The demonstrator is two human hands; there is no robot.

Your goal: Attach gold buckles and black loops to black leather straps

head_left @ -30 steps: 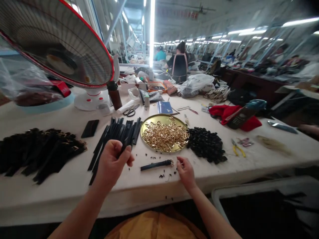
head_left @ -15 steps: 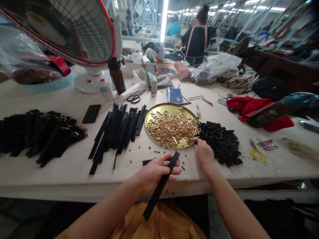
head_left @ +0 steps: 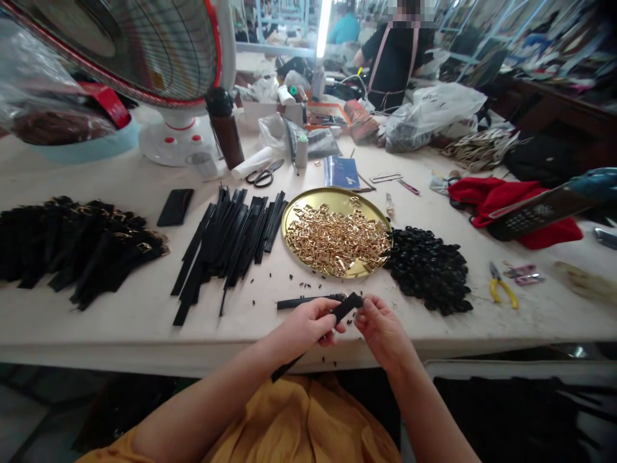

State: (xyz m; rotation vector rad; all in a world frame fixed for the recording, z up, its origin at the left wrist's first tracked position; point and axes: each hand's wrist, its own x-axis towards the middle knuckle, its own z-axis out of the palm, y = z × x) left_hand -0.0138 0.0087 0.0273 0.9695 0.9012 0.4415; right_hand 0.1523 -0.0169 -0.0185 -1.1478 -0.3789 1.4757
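My left hand [head_left: 311, 321] is closed around a black strap [head_left: 346, 307], whose upper end points right while its tail hangs down over the table's edge. At that upper end, the fingers of my right hand [head_left: 383, 328] pinch a small black piece [head_left: 359, 301], mostly covered by the fingertips. Just behind my hands another black strap [head_left: 301, 303] with a metal buckle lies on the table. A gold tray [head_left: 332, 195] heaped with gold buckles [head_left: 340, 238] stands beyond. To its right is a pile of small black loops [head_left: 429, 270].
Loose black straps [head_left: 236, 238] lie left of the tray, and buckled straps [head_left: 96, 251] are heaped farther left. Yellow-handled pliers [head_left: 501, 289] rest at right. Scissors [head_left: 263, 175], a phone [head_left: 175, 207] and a large fan [head_left: 183, 58] are farther back. A co-worker [head_left: 391, 61] stands behind.
My right hand has moved from the black pile's edge to the strap's end, bringing a small black piece. The strap in my left hand has turned, its upper end now pointing more rightward.
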